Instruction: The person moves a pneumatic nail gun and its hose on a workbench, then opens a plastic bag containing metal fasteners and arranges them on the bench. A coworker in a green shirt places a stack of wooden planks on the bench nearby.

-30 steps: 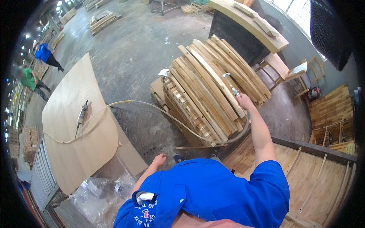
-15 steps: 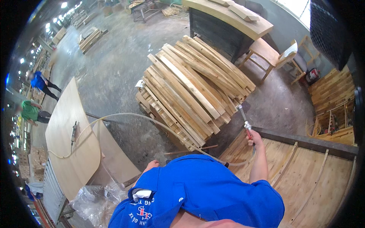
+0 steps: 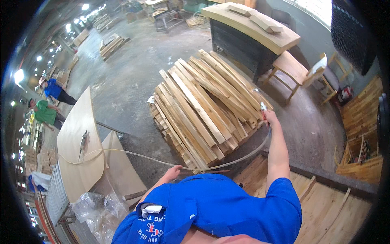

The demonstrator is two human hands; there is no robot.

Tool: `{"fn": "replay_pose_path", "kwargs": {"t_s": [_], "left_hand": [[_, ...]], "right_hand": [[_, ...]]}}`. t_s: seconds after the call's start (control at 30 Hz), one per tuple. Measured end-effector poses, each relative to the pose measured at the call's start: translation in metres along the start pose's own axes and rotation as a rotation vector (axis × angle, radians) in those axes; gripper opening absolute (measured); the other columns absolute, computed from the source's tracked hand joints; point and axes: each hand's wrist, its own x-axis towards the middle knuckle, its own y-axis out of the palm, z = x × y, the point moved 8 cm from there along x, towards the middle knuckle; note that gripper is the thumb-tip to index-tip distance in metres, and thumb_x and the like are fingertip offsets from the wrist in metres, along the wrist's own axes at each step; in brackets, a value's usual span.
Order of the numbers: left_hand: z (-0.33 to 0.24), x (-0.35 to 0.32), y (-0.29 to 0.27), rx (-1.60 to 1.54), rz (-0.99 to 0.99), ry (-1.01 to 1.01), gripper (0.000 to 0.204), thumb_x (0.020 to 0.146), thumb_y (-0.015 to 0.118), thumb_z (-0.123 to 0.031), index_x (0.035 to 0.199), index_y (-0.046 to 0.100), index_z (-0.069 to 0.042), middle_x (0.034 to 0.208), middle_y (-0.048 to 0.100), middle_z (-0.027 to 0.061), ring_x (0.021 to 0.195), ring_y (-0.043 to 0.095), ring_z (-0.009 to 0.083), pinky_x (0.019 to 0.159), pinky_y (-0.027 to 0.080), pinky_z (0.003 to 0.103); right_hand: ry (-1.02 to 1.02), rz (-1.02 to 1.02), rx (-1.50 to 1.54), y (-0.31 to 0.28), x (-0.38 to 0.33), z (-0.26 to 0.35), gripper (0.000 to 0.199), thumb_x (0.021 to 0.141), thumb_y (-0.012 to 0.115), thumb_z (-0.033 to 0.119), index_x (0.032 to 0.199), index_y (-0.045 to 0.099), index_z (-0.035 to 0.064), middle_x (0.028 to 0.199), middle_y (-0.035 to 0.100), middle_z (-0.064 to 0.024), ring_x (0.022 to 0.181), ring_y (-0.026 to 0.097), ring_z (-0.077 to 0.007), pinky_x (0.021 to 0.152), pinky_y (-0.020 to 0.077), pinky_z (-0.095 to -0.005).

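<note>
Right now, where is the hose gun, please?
In the head view, the hose gun is right of centre, in the right hand, near the plank stack.

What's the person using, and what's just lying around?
Seemingly in use:
red-and-silver metal tool in the right hand
pale flexible hose near the left hand
stack of long brown wooden slats

Seemingly lying about:
slim grey tool on a pale curved wooden panel
crumpled clear plastic sheeting
</note>
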Motion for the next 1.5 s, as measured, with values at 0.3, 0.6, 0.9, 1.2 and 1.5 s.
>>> {"fn": "replay_pose_path", "kwargs": {"t_s": [0.3, 0.6, 0.9, 1.2, 1.5], "left_hand": [[0.048, -0.082, 0.012, -0.156, -0.173, -0.276, 0.038, 0.078, 0.047, -0.021, 0.114, 0.048, -0.010, 0.101, 0.057, 0.0172, 0.095, 0.054, 0.0326, 0.081, 0.043, 0.038], [0.103, -0.127, 0.073, -0.201, -0.062, -0.372, 0.039, 0.076, 0.049, -0.025, 0.112, 0.050, -0.010, 0.106, 0.055, 0.0168, 0.101, 0.051, 0.0311, 0.085, 0.041, 0.037], [0.080, -0.055, 0.018, -0.233, -0.100, -0.201, 0.034, 0.076, 0.046, -0.021, 0.107, 0.055, -0.009, 0.099, 0.058, 0.0169, 0.094, 0.055, 0.0292, 0.082, 0.043, 0.036], [-0.007, 0.005, -0.030, -0.292, -0.456, -0.001, 0.023, 0.080, 0.049, -0.018, 0.095, 0.057, -0.003, 0.080, 0.062, 0.0132, 0.077, 0.060, 0.0226, 0.069, 0.045, 0.031], [-0.150, 0.080, -0.002, -0.202, -0.376, -0.115, 0.024, 0.077, 0.054, -0.018, 0.094, 0.054, -0.001, 0.085, 0.059, 0.0155, 0.080, 0.058, 0.0258, 0.071, 0.045, 0.034]], "right_hand": [[-0.165, 0.248, -0.517, 0.197, 0.081, 0.169, 0.027, 0.078, 0.045, 0.021, 0.058, 0.050, 0.0040, 0.048, 0.047, -0.0080, 0.033, 0.041, -0.0162, 0.033, 0.0306, -0.0324], [-0.389, 0.597, -0.762, 0.354, 0.008, 0.213, 0.033, 0.080, 0.046, 0.028, 0.066, 0.057, -0.0003, 0.056, 0.055, -0.0132, 0.041, 0.049, -0.0201, 0.038, 0.0354, -0.0343], [-0.146, 0.178, -0.702, 0.151, 0.041, 0.173, 0.020, 0.083, 0.042, 0.023, 0.072, 0.049, 0.0074, 0.052, 0.047, -0.0055, 0.035, 0.040, -0.0121, 0.033, 0.0302, -0.0267], [0.317, 0.073, 0.191, -0.068, 0.004, 0.031, 0.029, 0.083, 0.048, 0.038, 0.081, 0.051, 0.0089, 0.064, 0.056, -0.0063, 0.039, 0.043, -0.0080, 0.035, 0.0334, -0.0245], [0.224, -0.176, -1.054, -0.172, 0.101, -0.009, 0.033, 0.050, 0.074, 0.029, 0.070, 0.059, 0.0073, 0.079, 0.063, -0.0078, 0.076, 0.062, -0.0211, 0.067, 0.0478, -0.0319]]}}
